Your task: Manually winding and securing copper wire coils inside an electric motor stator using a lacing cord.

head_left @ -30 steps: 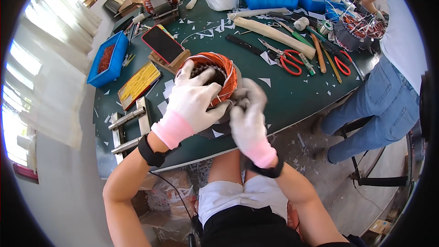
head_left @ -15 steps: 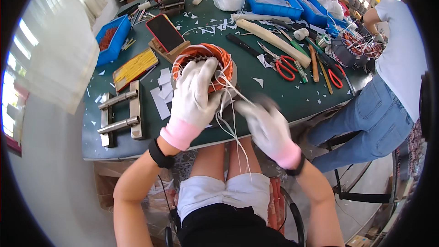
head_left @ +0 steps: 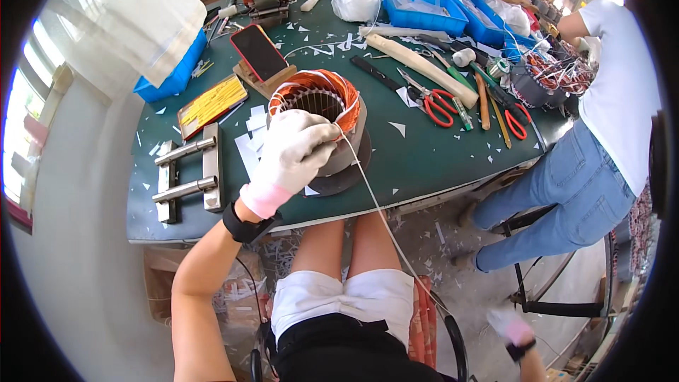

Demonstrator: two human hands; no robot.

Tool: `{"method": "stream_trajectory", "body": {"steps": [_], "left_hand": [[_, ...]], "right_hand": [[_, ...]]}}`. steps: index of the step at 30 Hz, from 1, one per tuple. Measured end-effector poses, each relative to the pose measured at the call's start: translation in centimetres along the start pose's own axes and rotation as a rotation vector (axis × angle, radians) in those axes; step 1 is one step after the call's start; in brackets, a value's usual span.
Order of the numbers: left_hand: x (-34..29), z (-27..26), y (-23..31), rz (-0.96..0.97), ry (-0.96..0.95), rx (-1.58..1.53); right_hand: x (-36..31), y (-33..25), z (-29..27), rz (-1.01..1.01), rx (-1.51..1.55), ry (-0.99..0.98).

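Left hand [head_left: 300,147], white glove, pink cuff: fingers bent together, clamped on near rim of orange winding [head_left: 346,93]. White cord [head_left: 382,213] out from the same spot, taut-looking, over the table edge and down to lower right. Right hand [head_left: 509,327], also gloved: low, off the table, well apart from the left. Badly blurred; cannot tell if fingers apart or together, or on the cord. Grey-bodied stator [head_left: 352,147] upright on dark round plate [head_left: 345,183], near front edge of green table [head_left: 417,152], slotted bore facing up. To its left: metal frame [head_left: 211,191] with two rods, tray of yellow strips [head_left: 212,107]. Behind left: phone [head_left: 259,53] propped on wooden block [head_left: 274,83]. To its right: red-handled cutters [head_left: 427,97], long pale bar [head_left: 417,64].
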State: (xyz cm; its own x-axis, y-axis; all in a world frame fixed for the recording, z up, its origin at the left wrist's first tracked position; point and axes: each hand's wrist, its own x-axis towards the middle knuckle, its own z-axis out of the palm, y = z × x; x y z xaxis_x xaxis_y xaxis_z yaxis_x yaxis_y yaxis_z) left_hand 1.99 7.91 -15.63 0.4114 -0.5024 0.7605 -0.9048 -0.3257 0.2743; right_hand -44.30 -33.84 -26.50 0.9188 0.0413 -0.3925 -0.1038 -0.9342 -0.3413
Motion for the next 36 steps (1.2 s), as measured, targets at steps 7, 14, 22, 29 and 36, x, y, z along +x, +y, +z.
{"method": "stream_trajectory", "body": {"steps": [7,14,22,29,36], "left_hand": [[-0.3,0.2,0.2,0.132,0.012,0.036],[-1.1,-0.1,-0.3,0.042,0.015,0.004],[-0.6,0.6,-0.8,0.075,0.027,-0.005],[-0.7,-0.2,-1.0,0.028,0.03,-0.033],[-0.3,0.6,-0.4,0.116,0.042,0.02]], "right_hand": [[30.3,-29.0,-16.1,-0.392,0.125,0.806],[28.7,-29.0,-14.4,-0.202,1.554,-0.611],[33.5,-31.3,-10.5,-0.59,2.429,-0.176],[32.2,-30.7,-13.5,-0.68,1.041,0.569],[35.1,-30.9,-11.7,-0.621,0.392,1.254]]}}
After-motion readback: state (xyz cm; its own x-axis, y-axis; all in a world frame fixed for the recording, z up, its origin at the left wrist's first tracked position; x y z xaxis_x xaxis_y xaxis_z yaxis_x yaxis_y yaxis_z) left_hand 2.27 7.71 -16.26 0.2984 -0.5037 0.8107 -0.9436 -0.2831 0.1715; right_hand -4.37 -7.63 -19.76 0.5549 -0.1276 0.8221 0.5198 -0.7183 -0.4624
